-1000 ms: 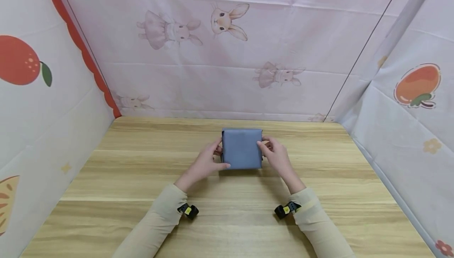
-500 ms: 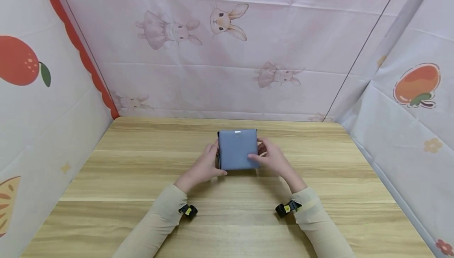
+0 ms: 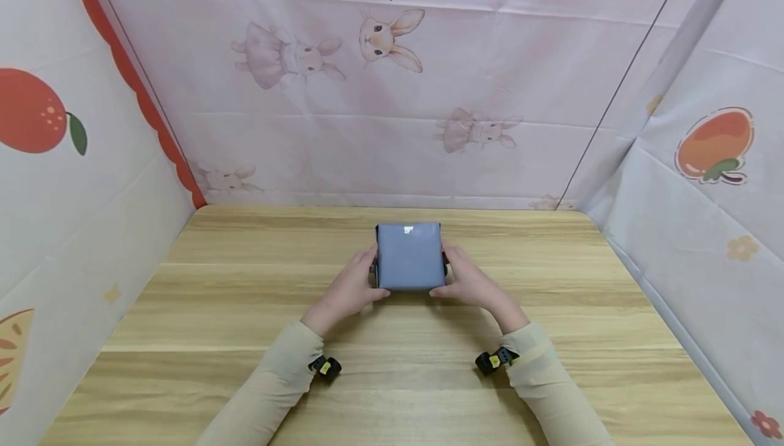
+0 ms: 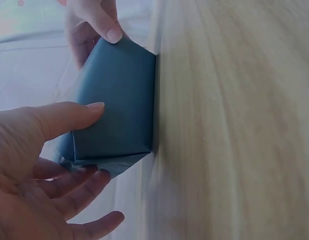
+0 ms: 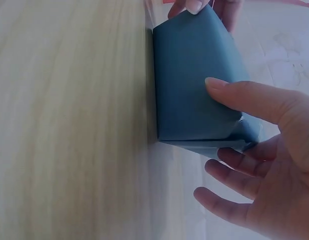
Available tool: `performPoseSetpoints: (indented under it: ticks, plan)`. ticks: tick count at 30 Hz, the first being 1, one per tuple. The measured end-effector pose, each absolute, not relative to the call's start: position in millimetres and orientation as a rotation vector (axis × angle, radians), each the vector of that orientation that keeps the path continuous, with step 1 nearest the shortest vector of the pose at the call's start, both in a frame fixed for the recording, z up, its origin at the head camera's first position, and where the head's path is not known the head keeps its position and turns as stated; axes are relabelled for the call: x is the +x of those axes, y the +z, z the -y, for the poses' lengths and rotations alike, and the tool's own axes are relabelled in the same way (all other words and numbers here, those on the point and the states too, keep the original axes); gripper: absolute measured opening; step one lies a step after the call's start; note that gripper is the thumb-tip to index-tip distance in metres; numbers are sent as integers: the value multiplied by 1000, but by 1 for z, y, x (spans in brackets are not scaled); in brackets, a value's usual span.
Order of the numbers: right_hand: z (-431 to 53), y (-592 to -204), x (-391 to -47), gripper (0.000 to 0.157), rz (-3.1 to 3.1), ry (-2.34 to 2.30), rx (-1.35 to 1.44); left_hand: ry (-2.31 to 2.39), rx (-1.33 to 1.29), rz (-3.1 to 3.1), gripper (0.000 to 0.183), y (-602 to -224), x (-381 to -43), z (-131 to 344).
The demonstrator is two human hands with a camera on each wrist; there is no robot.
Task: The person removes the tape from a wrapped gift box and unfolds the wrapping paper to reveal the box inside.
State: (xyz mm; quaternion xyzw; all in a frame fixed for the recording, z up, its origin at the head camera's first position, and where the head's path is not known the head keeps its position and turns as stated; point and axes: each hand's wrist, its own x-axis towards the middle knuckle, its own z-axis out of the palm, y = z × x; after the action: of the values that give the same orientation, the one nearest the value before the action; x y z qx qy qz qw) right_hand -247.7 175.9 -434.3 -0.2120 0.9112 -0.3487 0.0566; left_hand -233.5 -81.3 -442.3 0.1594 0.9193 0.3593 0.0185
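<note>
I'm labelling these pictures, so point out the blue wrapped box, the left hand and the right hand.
Blue wrapped box [image 3: 410, 259]: head view, on its top face.
Left hand [image 3: 349, 289]: head view, on its back.
Right hand [image 3: 473, 285]: head view, on its back.

Head pic bright—box [image 3: 410, 259] glare, wrist pics dim

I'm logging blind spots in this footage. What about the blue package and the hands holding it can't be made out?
- Underside of the blue package: hidden in every view, turned toward the table.
- Anything inside: hidden in every view by the package's own outer faces.
- Right hand: partly cut off by the top edge in the left wrist view.
- Left hand: partly cut off by the top edge in the right wrist view.
</note>
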Motion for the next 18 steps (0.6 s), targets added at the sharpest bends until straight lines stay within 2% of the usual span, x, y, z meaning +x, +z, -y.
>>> performPoseSetpoints:
  ticks: [9,18]
  plan:
    - [-176,-434,-249,100,-2760,-993,-674,1118,528,-2857,84,-441,-234,84]
    - [-176,-435,-250,91,-2717,-978,-682,1088,520,-2824,80,-442,-235,87]
